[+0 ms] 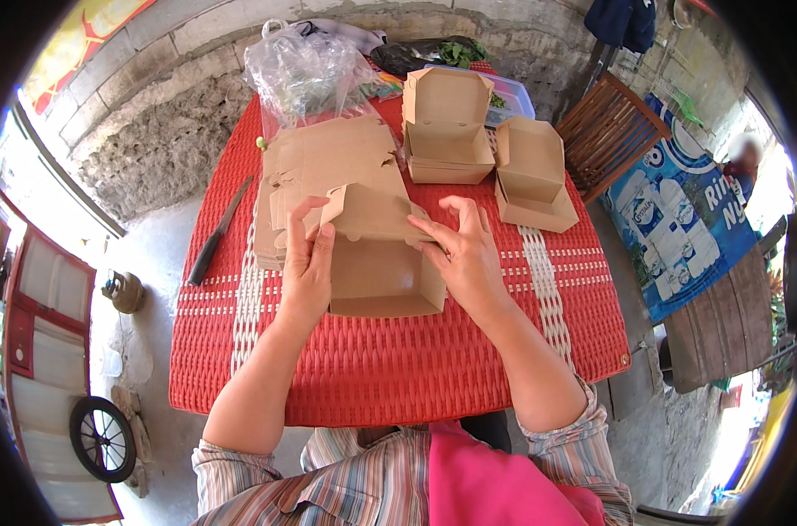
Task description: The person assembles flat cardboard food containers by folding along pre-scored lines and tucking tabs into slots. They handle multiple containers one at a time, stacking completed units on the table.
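Currently, left hand (306, 272) and right hand (464, 259) are pinching, grip narrow, opposite lid corners of the open cardboard box (381, 273) at the table (390, 373), even pressure probably keeping folds square.

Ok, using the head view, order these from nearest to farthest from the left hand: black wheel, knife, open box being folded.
From the left hand:
1. Open box being folded: at the fingers, just to the hand's right.
2. Knife: on the table, to the left.
3. Black wheel: off the table, far left.
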`<state>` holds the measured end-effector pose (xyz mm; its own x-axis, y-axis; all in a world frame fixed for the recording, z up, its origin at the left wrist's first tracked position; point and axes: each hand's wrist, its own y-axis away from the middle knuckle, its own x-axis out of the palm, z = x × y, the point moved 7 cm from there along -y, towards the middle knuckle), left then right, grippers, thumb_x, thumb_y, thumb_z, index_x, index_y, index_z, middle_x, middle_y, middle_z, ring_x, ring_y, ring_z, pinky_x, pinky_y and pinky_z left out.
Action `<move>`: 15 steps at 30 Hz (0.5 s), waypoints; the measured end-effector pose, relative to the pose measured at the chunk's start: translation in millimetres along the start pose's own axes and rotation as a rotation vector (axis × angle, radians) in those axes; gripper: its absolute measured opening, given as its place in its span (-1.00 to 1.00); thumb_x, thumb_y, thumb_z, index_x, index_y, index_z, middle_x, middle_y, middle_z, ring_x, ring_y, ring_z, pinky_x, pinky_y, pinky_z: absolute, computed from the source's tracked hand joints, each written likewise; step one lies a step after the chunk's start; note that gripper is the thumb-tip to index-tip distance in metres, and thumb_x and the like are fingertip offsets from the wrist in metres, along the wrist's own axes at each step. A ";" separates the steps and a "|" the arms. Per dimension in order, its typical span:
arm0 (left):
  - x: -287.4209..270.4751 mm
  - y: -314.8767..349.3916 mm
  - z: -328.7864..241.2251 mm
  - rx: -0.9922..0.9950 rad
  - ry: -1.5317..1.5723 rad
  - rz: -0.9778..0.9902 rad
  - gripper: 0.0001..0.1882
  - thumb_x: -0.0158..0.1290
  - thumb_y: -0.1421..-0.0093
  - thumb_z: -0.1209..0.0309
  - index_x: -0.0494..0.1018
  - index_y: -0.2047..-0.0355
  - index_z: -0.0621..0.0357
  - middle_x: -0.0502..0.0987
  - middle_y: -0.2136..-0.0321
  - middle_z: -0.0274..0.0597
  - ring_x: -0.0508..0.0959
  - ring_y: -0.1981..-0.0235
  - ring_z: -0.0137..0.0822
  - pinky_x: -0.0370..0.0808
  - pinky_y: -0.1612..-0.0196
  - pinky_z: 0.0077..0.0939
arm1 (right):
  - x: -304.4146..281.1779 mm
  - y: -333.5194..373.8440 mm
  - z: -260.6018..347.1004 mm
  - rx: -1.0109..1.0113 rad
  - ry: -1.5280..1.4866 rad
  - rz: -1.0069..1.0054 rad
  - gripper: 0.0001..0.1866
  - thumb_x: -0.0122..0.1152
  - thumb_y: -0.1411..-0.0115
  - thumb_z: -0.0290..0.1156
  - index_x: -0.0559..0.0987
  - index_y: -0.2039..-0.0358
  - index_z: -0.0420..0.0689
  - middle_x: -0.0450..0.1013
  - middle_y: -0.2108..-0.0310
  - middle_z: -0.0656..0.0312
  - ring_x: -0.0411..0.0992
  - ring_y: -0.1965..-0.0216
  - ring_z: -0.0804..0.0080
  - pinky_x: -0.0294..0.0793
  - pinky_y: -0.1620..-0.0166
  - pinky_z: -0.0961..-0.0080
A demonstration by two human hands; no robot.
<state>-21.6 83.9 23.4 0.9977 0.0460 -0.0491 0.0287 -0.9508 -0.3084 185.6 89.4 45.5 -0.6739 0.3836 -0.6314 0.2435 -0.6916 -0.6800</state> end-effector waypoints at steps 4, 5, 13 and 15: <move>-6.8 -1.3 4.5 -0.009 -0.090 0.029 -0.74 -0.23 -0.51 0.28 0.34 -0.09 0.01 0.45 0.25 -0.37 0.40 0.27 -0.61 0.37 0.14 -0.68 | -5.2 -3.8 14.1 -0.116 0.042 0.009 -0.60 0.38 -0.04 -0.48 0.64 0.05 -0.04 0.49 0.31 0.30 0.48 0.23 0.37 0.44 -0.01 0.29; -6.1 -0.5 1.5 -0.012 -0.073 0.019 -0.74 -0.23 -0.51 0.27 0.37 -0.06 0.03 0.44 0.24 -0.39 0.39 0.28 -0.61 0.37 0.14 -0.68 | -6.4 -3.8 15.1 -0.137 0.048 -0.007 -0.60 0.37 -0.02 -0.52 0.64 0.06 -0.04 0.50 0.34 0.29 0.48 0.25 0.36 0.44 0.00 0.31; -0.8 0.9 -35.3 0.241 -0.646 0.015 -0.78 0.07 -0.29 0.46 0.55 0.06 0.05 0.45 0.12 -0.20 0.44 0.10 -0.29 0.43 0.04 -0.43 | -15.6 -4.9 11.4 -0.184 0.104 -0.048 -0.69 0.33 0.00 -0.58 0.67 0.19 -0.04 0.50 0.48 0.29 0.50 0.37 0.34 0.44 0.04 0.33; 0.2 3.6 -45.8 0.395 -0.798 -0.009 -0.77 0.15 -0.20 0.51 0.59 0.12 0.06 0.47 0.10 -0.14 0.47 0.05 -0.17 0.44 0.01 -0.32 | -14.9 -4.8 11.2 -0.197 0.093 -0.044 -0.72 0.33 -0.01 -0.58 0.68 0.22 -0.04 0.50 0.48 0.28 0.49 0.38 0.32 0.44 0.07 0.33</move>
<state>-18.5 66.5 65.8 0.6539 0.3928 -0.6467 -0.1340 -0.7811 -0.6099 186.7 80.1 62.3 -0.6222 0.4716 -0.6249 0.3529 -0.5436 -0.7616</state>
